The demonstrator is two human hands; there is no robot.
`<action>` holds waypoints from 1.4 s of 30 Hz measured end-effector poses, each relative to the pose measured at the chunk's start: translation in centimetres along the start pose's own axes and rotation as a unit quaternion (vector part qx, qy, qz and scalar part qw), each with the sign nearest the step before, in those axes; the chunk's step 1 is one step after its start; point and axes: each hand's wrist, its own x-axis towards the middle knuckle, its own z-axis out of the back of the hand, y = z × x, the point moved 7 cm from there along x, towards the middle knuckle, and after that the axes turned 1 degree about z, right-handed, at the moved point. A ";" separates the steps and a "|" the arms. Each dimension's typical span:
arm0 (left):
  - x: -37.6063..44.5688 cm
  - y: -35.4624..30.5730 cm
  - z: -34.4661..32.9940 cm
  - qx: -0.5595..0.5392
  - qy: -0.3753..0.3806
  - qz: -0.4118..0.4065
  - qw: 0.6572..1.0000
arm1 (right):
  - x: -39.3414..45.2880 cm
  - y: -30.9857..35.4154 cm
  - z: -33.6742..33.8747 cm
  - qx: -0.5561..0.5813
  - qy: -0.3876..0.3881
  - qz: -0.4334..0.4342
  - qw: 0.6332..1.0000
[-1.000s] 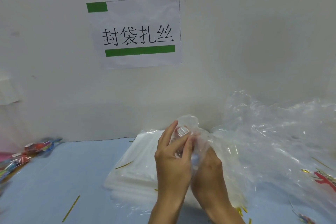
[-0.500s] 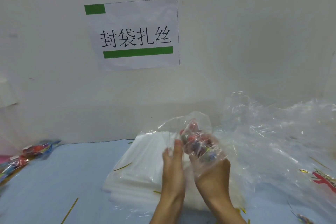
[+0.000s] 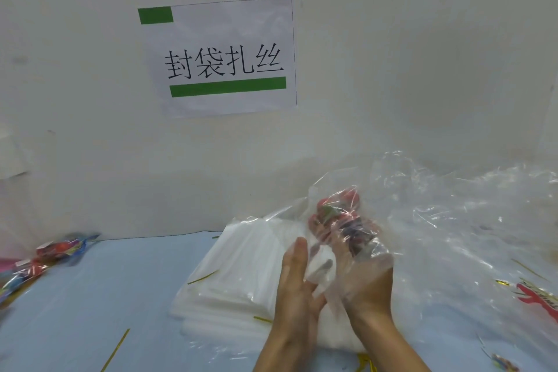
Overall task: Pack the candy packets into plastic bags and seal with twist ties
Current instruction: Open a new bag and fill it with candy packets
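Note:
My right hand (image 3: 363,278) sits inside a clear plastic bag (image 3: 335,193) and grips a bunch of red and dark candy packets (image 3: 339,217) raised above the table. My left hand (image 3: 297,287) is beside it on the left, fingers straight, touching the bag's outer side near its opening. Under both hands lies a stack of flat white plastic bags (image 3: 232,275). Gold twist ties lie loose: one on the stack (image 3: 202,277), one on the blue table (image 3: 116,349).
More candy packets (image 3: 45,257) lie at the table's left edge against the wall. A heap of crumpled clear plastic (image 3: 471,220) fills the right side, with a red printed packet (image 3: 540,299) under it. A paper sign (image 3: 223,57) hangs on the wall.
My right hand has pushed the candy packets up and to the right into the bag. My left hand has let go of the bundle and straightened beside the bag.

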 end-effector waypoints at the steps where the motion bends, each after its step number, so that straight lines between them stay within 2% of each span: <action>1: -0.1 -0.1 -0.3 0.024 0.008 -0.003 1.000 | -0.1 -0.1 -0.2 0.009 0.013 0.002 1.000; 3: 0.0 -0.6 -0.8 0.121 0.016 -0.019 0.992 | -0.1 -0.2 -0.6 0.006 0.033 -0.001 0.999; 6: 0.1 -1.1 -0.6 0.274 0.009 -0.041 0.961 | 0.4 -0.6 -0.5 -0.041 0.050 -0.003 0.998; 8: 0.0 -1.4 -0.7 0.326 0.011 -0.060 0.943 | 0.7 -0.6 0.0 -0.080 0.037 0.003 0.996; 11: -0.5 -2.3 -0.9 0.375 -0.024 -0.119 0.919 | 0.8 -0.5 0.1 -0.091 0.020 0.007 0.996; 12: -0.7 -2.6 -0.8 0.362 -0.041 -0.133 0.922 | 0.8 -0.7 0.2 -0.075 0.008 -0.008 0.997; 14: -0.8 -3.1 0.4 0.268 -0.102 -0.129 0.949 | 0.9 -1.8 0.8 -0.035 -0.016 -0.059 0.998; 16: -0.4 -2.6 1.7 0.173 -0.141 -0.081 0.971 | 1.1 -2.7 1.1 -0.041 -0.018 -0.093 0.995; 19: 0.0 -0.8 1.0 0.097 -0.064 0.011 0.993 | 0.8 -2.8 0.8 0.002 -0.005 -0.116 0.993; 21: -0.3 0.1 -0.3 0.064 -0.001 0.052 0.997 | 0.1 -2.6 -0.2 0.081 0.010 -0.142 0.986; 23: -0.4 -0.1 -1.0 0.077 0.027 0.032 0.996 | -0.5 -2.8 -1.3 0.146 0.027 -0.181 0.972; 26: -0.2 -1.2 -0.3 0.155 -0.008 -0.025 0.988 | -1.1 -2.8 -2.5 0.183 0.082 -0.216 0.956; 28: -0.2 -1.8 0.2 0.222 -0.038 -0.055 0.973 | -0.9 -3.1 -2.3 0.117 0.104 -0.198 0.968; 30: -0.2 -2.0 0.8 0.281 -0.077 -0.071 0.954 | -0.1 -2.5 -1.5 -0.021 0.104 -0.108 0.988; 32: -0.2 -2.2 1.4 0.307 -0.109 -0.078 0.942 | 0.4 -1.4 -1.3 -0.125 0.112 -0.023 0.985; 34: -0.3 -2.6 2.0 0.328 -0.145 -0.092 0.929 | 0.4 -0.7 -1.7 -0.176 0.157 0.025 0.971; 38: -0.4 -3.4 2.6 0.368 -0.180 -0.096 0.907 | -0.3 -0.5 -2.2 -0.190 0.207 0.055 0.958; 42: -0.6 -3.9 2.3 0.422 -0.174 -0.122 0.881 | -0.1 -0.5 -1.7 -0.183 0.147 0.046 0.971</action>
